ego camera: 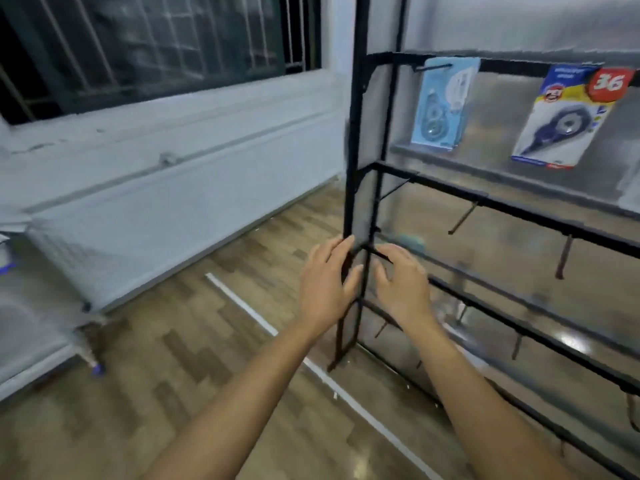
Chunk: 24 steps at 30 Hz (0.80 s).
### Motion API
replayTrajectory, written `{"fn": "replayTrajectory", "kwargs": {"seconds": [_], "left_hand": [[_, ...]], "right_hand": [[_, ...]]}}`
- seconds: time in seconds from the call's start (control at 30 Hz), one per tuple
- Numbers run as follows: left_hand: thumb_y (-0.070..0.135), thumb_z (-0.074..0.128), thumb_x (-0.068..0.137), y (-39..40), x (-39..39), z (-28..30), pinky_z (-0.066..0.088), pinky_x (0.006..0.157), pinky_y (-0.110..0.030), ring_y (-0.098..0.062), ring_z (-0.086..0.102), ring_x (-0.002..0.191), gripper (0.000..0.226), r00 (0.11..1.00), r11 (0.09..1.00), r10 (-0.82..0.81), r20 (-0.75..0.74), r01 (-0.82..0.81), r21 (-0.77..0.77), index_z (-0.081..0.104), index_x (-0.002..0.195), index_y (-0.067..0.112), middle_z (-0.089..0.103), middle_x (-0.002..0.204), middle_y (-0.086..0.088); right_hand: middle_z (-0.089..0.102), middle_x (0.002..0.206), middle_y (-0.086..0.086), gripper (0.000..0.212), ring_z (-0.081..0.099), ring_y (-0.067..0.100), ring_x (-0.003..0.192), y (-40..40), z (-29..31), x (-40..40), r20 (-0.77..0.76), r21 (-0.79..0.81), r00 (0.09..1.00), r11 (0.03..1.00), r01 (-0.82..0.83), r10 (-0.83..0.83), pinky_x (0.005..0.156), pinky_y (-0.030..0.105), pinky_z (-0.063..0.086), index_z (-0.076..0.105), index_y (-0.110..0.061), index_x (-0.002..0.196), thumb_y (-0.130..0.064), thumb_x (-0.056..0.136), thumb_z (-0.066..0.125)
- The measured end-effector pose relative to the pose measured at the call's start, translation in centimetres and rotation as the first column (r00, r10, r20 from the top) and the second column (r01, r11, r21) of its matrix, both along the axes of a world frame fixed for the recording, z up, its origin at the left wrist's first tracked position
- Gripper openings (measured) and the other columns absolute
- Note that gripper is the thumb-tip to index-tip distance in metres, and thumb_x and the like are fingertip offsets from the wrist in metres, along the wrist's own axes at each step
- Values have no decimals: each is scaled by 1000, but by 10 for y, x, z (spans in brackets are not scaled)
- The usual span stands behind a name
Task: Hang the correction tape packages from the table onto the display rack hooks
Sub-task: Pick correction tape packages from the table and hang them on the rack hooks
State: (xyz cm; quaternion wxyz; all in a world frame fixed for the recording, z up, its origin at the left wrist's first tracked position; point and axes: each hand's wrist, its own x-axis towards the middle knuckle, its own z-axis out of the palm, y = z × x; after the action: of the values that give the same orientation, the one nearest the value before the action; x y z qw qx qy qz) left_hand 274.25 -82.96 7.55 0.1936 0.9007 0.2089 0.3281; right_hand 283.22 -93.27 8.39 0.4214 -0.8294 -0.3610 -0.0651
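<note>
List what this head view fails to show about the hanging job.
- Table with the remaining packages: out of frame.
- Display rack: cut off by the right edge, so its hooks cannot be counted.
- Light blue package and white and blue package: print blurred.
- Left hand and right hand: motion blur hides any grip.

I'm looking down at a wood-pattern floor (180,344) with a white strip (249,311) running across it, a barred window (145,46) sitting dark above a white wall ledge (166,133), something pale blurring at far left.
</note>
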Motion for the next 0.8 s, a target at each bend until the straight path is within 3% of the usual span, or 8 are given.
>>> {"fn": "replayTrajectory", "kwargs": {"seconds": [0.13,0.23,0.33,0.5,0.8], "left_hand": [[27,61,92,66,-94,-12,34,105,-36,-30,51,121,44,988,988,155,-29,-155,-19,55,133,9,58,131,-11],[32,55,95,108,-161,-17,28,108,-32,-24,44,129,45,958,960,277,-76,-279,-15,52,136,14,52,139,-6],[37,49,98,145,-221,-24,23,113,-30,-20,37,134,47,915,921,385,-123,-389,-7,47,140,18,45,145,-1],[40,44,98,199,-311,-33,27,112,-34,-17,33,136,48,787,798,585,-196,-602,-32,42,144,23,39,149,4],[42,43,98,324,-410,-52,31,110,-40,-19,34,137,50,575,592,758,-306,-805,-46,42,144,22,41,149,3]], "right_hand": [[60,127,7,34,53,24,117,81,-10,-79,-4,-70,982,980,-189,189,98,26,35,60,-9,125,-12,92,53],[60,128,10,36,58,27,110,135,-15,-138,-40,-78,948,944,-319,317,94,29,41,59,-7,125,-8,90,52],[63,123,13,35,60,29,108,183,-20,-192,-43,-82,908,904,-420,418,89,27,37,62,-5,122,-4,88,55],[56,134,9,39,49,21,127,261,-35,-273,-57,-155,793,779,-608,607,104,23,31,59,-8,127,-6,89,53],[49,141,8,39,40,20,134,423,-59,-367,-133,-186,633,608,-772,762,109,25,23,55,-11,131,-14,93,52]]}}
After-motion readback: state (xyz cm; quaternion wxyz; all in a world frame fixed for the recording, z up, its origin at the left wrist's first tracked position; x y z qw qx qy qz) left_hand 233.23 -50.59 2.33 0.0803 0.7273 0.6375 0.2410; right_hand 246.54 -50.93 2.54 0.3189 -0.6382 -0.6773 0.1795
